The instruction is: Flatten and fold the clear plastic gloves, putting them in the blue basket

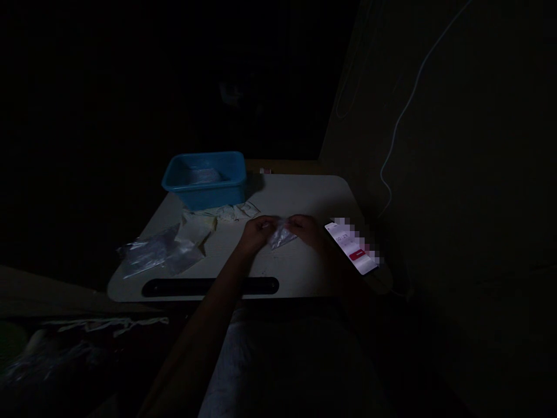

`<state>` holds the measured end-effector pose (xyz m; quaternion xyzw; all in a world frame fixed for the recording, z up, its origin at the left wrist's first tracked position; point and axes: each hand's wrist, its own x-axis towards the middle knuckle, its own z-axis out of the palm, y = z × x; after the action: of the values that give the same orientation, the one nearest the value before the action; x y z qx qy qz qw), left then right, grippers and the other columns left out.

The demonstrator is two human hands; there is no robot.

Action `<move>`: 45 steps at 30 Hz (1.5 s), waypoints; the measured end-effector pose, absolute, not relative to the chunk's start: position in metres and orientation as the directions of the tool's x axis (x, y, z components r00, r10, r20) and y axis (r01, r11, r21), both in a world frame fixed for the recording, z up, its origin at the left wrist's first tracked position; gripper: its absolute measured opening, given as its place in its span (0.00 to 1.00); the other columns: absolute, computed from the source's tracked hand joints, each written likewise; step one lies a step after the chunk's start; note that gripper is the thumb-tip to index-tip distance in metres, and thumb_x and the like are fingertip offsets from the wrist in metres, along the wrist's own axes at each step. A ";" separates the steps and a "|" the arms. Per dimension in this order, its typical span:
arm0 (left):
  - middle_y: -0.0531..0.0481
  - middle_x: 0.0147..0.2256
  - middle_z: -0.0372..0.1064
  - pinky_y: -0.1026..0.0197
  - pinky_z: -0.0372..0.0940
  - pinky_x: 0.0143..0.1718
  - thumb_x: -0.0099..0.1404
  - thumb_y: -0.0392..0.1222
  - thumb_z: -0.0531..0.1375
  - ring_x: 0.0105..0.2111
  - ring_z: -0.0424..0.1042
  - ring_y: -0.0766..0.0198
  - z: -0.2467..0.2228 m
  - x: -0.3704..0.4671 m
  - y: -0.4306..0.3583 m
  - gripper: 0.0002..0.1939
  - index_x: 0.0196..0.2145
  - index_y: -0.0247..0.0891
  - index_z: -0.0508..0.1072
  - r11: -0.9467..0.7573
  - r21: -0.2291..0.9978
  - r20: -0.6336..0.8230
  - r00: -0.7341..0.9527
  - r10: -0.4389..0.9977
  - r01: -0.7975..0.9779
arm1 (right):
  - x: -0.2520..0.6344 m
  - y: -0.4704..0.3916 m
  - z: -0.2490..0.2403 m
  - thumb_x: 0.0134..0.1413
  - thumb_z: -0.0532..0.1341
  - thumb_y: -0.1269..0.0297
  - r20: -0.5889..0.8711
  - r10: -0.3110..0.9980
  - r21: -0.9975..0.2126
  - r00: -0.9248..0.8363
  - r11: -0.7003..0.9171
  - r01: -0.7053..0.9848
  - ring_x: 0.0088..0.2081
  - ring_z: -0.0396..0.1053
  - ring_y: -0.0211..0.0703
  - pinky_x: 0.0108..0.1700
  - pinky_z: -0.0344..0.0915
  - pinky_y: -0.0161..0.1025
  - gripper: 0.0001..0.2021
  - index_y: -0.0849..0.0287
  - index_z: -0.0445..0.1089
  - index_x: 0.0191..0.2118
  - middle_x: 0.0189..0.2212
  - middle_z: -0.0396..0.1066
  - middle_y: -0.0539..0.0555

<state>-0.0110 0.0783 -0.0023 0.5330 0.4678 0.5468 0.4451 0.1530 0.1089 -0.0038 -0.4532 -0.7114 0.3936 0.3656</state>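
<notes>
In the dim head view, a small clear plastic bag (pixel 282 236) is held low over the white table (pixel 304 194). My left hand (pixel 260 230) pinches its left side, fingers closed. On its right, the closed fingers of my right hand (pixel 306 227) grip the upper edge. What the bag contains, if anything, is too dark to make out. To the left of my hands lie clear plastic bags (pixel 150 252) and a pale, crumpled piece (pixel 195 229).
A blue plastic basin (pixel 213 194) with something pale inside stands at the back left. A lit phone (pixel 353 249) lies at the table's right side. A black slot (pixel 174 287) runs along the front edge. A white cable (pixel 395 133) hangs on the right wall.
</notes>
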 end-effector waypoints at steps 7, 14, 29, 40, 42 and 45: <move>0.51 0.23 0.72 0.65 0.61 0.25 0.46 0.40 0.60 0.24 0.67 0.66 -0.006 -0.014 0.080 0.07 0.24 0.36 0.74 -0.206 0.971 0.211 -0.036 0.977 0.123 | 0.152 0.104 0.002 0.42 0.59 0.53 0.158 0.917 -0.881 -0.366 0.298 0.368 0.24 0.61 0.33 0.26 0.56 0.30 0.14 0.61 0.70 0.26 0.20 0.64 0.47; 0.56 0.17 0.64 0.68 0.54 0.19 0.47 0.42 0.58 0.17 0.59 0.72 -0.006 -0.014 0.082 0.07 0.24 0.35 0.72 -0.202 0.979 0.203 -0.157 0.966 0.021 | 0.151 0.105 0.000 0.40 0.60 0.60 0.134 0.929 -0.897 -0.346 0.262 0.356 0.24 0.62 0.34 0.28 0.58 0.31 0.09 0.61 0.68 0.24 0.20 0.65 0.48; 0.61 0.15 0.56 0.69 0.49 0.18 0.44 0.39 0.59 0.15 0.53 0.75 0.000 -0.009 0.075 0.08 0.26 0.35 0.69 -0.142 0.984 0.129 -0.122 0.984 -0.107 | 0.154 0.122 -0.018 0.39 0.61 0.61 0.273 0.941 -0.947 -0.198 0.300 0.119 0.29 0.66 0.38 0.31 0.62 0.35 0.15 0.60 0.67 0.37 0.28 0.69 0.52; 0.59 0.17 0.61 0.68 0.53 0.20 0.45 0.41 0.61 0.16 0.58 0.73 -0.001 -0.010 0.079 0.14 0.32 0.35 0.68 -0.168 0.975 0.145 -0.154 0.977 -0.147 | 0.155 0.117 -0.013 0.40 0.61 0.67 0.258 0.931 -0.932 -0.260 0.311 0.189 0.29 0.67 0.40 0.31 0.63 0.36 0.18 0.61 0.66 0.42 0.26 0.69 0.51; 0.58 0.18 0.63 0.67 0.54 0.21 0.45 0.41 0.61 0.17 0.60 0.72 -0.002 -0.010 0.079 0.14 0.32 0.35 0.69 -0.168 0.974 0.145 -0.152 0.978 -0.151 | 0.154 0.119 -0.014 0.40 0.60 0.67 0.256 0.934 -0.932 -0.249 0.307 0.192 0.30 0.67 0.41 0.32 0.64 0.36 0.17 0.60 0.67 0.42 0.27 0.69 0.51; 0.56 0.20 0.65 0.66 0.56 0.22 0.44 0.41 0.61 0.18 0.62 0.71 -0.002 -0.010 0.079 0.16 0.33 0.34 0.70 -0.145 0.981 0.126 -0.137 0.982 -0.133 | 0.154 0.120 -0.015 0.42 0.60 0.67 0.238 0.944 -0.942 -0.228 0.282 0.183 0.31 0.68 0.42 0.32 0.65 0.37 0.16 0.59 0.66 0.42 0.29 0.70 0.52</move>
<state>-0.0104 0.0792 -0.0020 0.4629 0.4590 0.5983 0.4659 0.1538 0.1200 -0.0151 -0.4263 -0.6607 0.4212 0.4520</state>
